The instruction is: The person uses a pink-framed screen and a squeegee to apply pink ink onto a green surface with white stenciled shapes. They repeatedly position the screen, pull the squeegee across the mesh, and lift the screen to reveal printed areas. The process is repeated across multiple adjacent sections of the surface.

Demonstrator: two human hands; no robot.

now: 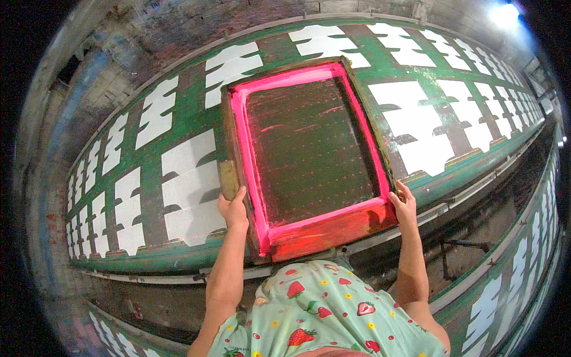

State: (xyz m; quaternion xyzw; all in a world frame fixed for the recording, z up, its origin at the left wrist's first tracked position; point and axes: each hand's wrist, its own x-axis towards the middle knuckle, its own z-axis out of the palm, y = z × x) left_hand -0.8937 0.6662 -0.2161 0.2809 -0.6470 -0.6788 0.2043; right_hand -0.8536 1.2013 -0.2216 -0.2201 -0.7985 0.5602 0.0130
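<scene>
A screen printing frame [369,209] spans the space between my hands, over the long green table. Bright pink ink [247,160] lines its inner edges around a dark mesh [309,149], and its near side is stained red. My left hand [233,208] is closed on the frame's left side, just below a yellowish block [228,178] on that edge. At the near right corner, my right hand [404,204] grips the other side, thumb on top. Whether the frame rests on the table or is held just above it, I cannot tell.
White cut fabric pieces [191,184] lie in two rows along the green table [178,257], left, right and beyond the frame. A metal rail [455,201] follows its near edge. A second table with white pieces [516,279] stands at the lower right. A bright lamp [505,15] shines at the upper right.
</scene>
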